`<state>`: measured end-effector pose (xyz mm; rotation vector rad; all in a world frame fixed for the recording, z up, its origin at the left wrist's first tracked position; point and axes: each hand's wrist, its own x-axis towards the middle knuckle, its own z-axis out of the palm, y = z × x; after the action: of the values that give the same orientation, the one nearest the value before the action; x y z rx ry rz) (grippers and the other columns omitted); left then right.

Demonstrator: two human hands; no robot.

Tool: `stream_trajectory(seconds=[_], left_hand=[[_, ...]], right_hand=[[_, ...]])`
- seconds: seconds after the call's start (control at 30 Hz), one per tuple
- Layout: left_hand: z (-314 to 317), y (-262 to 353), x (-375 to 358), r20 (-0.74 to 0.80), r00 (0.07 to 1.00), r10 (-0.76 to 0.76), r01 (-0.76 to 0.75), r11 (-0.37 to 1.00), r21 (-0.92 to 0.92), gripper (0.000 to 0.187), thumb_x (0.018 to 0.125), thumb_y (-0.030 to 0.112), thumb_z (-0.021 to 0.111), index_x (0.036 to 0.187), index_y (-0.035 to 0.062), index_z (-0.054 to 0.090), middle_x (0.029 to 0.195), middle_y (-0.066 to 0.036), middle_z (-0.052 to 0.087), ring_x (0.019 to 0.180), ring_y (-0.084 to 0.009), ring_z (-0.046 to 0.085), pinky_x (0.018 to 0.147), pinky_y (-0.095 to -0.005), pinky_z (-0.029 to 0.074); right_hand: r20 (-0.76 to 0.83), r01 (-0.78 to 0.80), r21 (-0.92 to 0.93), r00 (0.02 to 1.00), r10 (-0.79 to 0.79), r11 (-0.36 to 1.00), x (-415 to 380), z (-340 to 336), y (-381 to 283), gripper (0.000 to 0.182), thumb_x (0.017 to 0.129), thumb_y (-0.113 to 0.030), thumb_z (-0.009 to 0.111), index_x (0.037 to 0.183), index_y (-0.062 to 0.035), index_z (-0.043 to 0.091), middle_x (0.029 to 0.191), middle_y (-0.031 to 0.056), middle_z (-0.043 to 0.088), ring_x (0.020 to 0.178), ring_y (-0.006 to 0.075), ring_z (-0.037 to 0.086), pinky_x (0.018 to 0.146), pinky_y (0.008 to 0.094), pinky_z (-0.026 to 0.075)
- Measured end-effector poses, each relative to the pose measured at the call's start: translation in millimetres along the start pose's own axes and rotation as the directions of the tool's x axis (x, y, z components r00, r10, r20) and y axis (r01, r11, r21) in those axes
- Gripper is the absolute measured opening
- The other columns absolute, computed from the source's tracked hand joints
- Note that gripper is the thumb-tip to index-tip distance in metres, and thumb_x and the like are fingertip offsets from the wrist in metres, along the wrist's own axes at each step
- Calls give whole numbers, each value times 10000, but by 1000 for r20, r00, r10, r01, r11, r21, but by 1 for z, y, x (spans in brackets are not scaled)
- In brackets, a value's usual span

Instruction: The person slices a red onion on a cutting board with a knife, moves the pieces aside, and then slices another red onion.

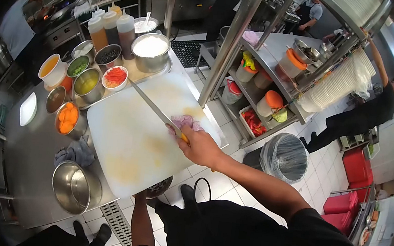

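Observation:
My right hand (200,147) is closed round the yellow handle of a long kitchen knife (153,106). The blade lies low over a white cutting board (125,136), pointing away to the upper left. Sliced red onion (186,122) sits beside the blade, close to my knuckles. Below the board's near edge is my left hand (140,196), with its fingers hidden by the board. Close to it, a dark round bowl (159,188) shows partly from under the edge; whether my fingers grip it is not visible.
Left of the board stand containers of carrots (67,118), chopped red pepper (114,77) and sauces, with squeeze bottles (127,35) behind. A metal bowl (73,187) and grey cloth (76,152) lie nearer. On the right are a shelf rack (262,62), a lined bin (283,157) and co-workers.

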<state>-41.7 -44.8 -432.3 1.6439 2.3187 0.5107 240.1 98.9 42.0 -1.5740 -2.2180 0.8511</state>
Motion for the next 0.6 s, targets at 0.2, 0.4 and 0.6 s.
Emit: stream_trajectory(seconds=[0.2,0.4,0.6], left_hand=[[-63,21,-23,84,979,184,-185,983,6,481,880,399,640,1237,76,650,1266,-172,654,1167,-347,616,1004,-471,470],[-232,83,-115,461,818,-345,497,826,-265,465,691,324,786,1035,29,678,912,-199,726,847,-357,706,781,-449,549],[-364,175,-109,321,939,-123,320,652,-688,391,819,97,789,1158,28,608,964,-54,684,888,-145,642,772,-278,528]], right_hand=[[-41,42,80,998,-39,996,-7,2,2,368,902,-152,571,1247,-51,494,795,261,659,799,485,637,763,578,490],[-111,30,89,994,-20,996,-9,20,20,384,899,-197,619,1235,-65,488,810,252,670,806,491,643,754,561,511],[-116,43,136,993,-27,990,-7,12,23,326,885,-187,636,1155,-54,510,846,258,673,824,493,640,753,572,499]])
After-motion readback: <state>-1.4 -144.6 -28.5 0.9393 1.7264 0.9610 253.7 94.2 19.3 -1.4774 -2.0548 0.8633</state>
